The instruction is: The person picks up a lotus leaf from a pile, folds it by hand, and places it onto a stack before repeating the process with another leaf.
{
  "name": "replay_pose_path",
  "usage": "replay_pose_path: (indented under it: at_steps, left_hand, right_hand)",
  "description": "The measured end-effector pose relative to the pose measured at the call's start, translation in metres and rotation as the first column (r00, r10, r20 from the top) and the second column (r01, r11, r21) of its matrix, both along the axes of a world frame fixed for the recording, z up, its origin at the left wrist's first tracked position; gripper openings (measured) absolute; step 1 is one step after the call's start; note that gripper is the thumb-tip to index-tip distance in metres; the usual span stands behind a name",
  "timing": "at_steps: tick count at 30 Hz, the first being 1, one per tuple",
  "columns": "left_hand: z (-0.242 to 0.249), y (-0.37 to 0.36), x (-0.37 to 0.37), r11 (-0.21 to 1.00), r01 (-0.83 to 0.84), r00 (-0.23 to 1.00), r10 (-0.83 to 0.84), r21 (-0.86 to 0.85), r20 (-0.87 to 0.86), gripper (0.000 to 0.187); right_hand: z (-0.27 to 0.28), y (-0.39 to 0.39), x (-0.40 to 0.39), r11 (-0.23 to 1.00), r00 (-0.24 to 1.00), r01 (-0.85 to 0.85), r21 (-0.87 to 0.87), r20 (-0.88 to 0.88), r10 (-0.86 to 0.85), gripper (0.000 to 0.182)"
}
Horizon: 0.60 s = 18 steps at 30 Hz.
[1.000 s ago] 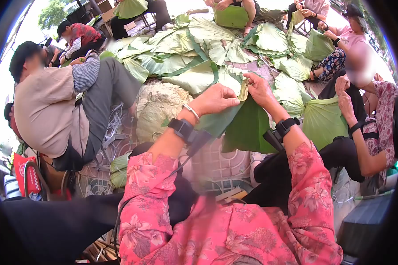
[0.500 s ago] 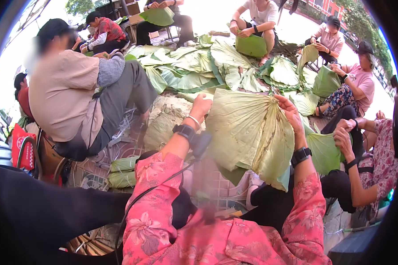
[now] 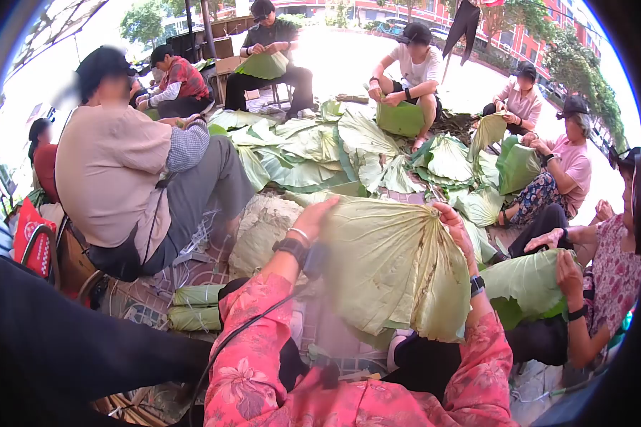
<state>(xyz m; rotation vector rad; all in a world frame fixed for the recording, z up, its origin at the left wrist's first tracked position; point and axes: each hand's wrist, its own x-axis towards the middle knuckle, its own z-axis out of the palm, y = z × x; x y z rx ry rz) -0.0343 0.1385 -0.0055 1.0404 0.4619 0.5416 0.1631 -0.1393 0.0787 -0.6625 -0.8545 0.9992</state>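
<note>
A large pale green lotus leaf (image 3: 377,267), folded and with brown stains along its ribs, hangs in front of me above my lap. My left hand (image 3: 313,219) grips its upper left edge, the fingertips partly behind the leaf. At the upper right edge, my right hand (image 3: 457,235) pinches it near the gathered ribs. Further layers of leaf show beneath its lower edge. Behind my left hand lies a pale, dry-looking flattened leaf pile (image 3: 263,231).
Loose lotus leaves (image 3: 299,153) cover the ground ahead. Two tied green bundles (image 3: 196,307) lie at my left. A person in a beige shirt (image 3: 114,171) sits close on the left; another person's leaf (image 3: 527,285) is close on my right. Several other people sit around the leaves.
The view has tipped upward, showing more background. Both hands keep hold of the lotus leaf, which sits slightly lower in view. The right-hand neighbour's leaf is now spread more level.
</note>
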Motion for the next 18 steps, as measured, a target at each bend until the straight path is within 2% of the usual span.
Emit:
replay_pose_path:
  at_steps: [2,4,6,7,8,10,13,16,18]
  left_hand:
    - [0.007,0.004,-0.007,0.999,0.048,0.997,-0.048,-0.006,0.056,0.038]
    - [0.029,0.002,-0.013,0.992,-0.111,0.987,0.116,-0.058,0.108,0.036]
    - [0.042,0.009,-0.013,0.955,-0.269,0.955,0.281,-0.129,0.091,0.028]
    - [0.052,0.001,-0.014,0.965,-0.245,0.961,0.255,-0.095,0.110,0.026]
    - [0.061,-0.007,-0.017,0.974,-0.219,0.966,0.226,-0.061,0.129,0.025]
    - [0.075,-0.026,-0.017,0.978,-0.201,0.965,0.190,0.047,0.182,0.022]
    - [0.067,-0.058,-0.003,0.992,-0.067,0.989,0.052,0.105,0.142,0.020]
    - [0.021,-0.071,0.025,0.993,0.070,0.997,-0.073,0.092,0.035,0.025]
    - [0.046,-0.105,0.023,0.997,0.069,0.998,-0.069,-0.016,-0.006,0.019]
  right_hand:
    - [-0.004,0.001,0.007,1.000,1.000,0.018,-0.015,0.012,-0.018,0.039]
    - [-0.010,0.001,0.015,0.996,0.995,0.070,-0.050,0.079,-0.066,0.038]
    - [-0.028,0.004,0.037,0.957,0.959,0.203,-0.206,0.240,-0.152,0.039]
    - [-0.035,0.004,0.043,0.921,0.929,0.276,-0.276,0.321,-0.183,0.039]
    - [-0.043,0.004,0.047,0.838,0.881,0.411,-0.359,0.392,-0.264,0.039]
    - [-0.052,0.002,0.050,0.596,0.748,0.648,-0.474,0.544,-0.381,0.039]
    - [-0.056,0.011,0.034,0.679,0.723,0.643,-0.355,0.575,-0.384,0.039]
    - [-0.051,0.025,-0.012,0.799,0.724,0.545,-0.252,0.623,-0.297,0.037]
    - [-0.033,0.024,-0.049,0.840,0.716,0.479,-0.254,0.668,-0.206,0.038]
